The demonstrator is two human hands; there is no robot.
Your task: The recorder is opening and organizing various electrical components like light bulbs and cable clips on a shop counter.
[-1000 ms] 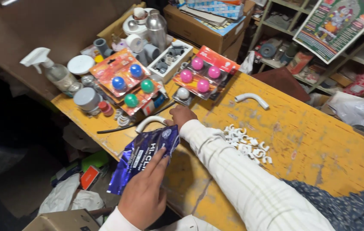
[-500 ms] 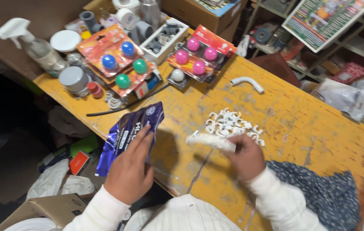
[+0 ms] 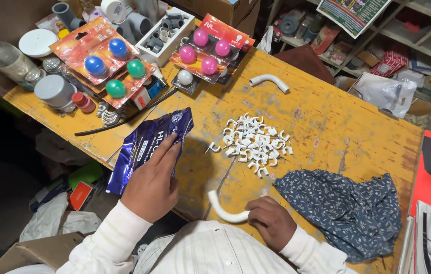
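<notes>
White curved plastic pipe bend (image 3: 224,209) sits clamped in the right hand (image 3: 271,223); the left hand (image 3: 152,183) lies flat, fingers apart, pinning the shiny blue packet (image 3: 144,144) down just ahead.

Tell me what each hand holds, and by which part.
The right hand grips a curved white pipe bend by one end. The left hand lies flat on a blue packet, pressing its middle, not gripping it.

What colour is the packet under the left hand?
Glossy blue-purple packet with white print, head view.
</notes>
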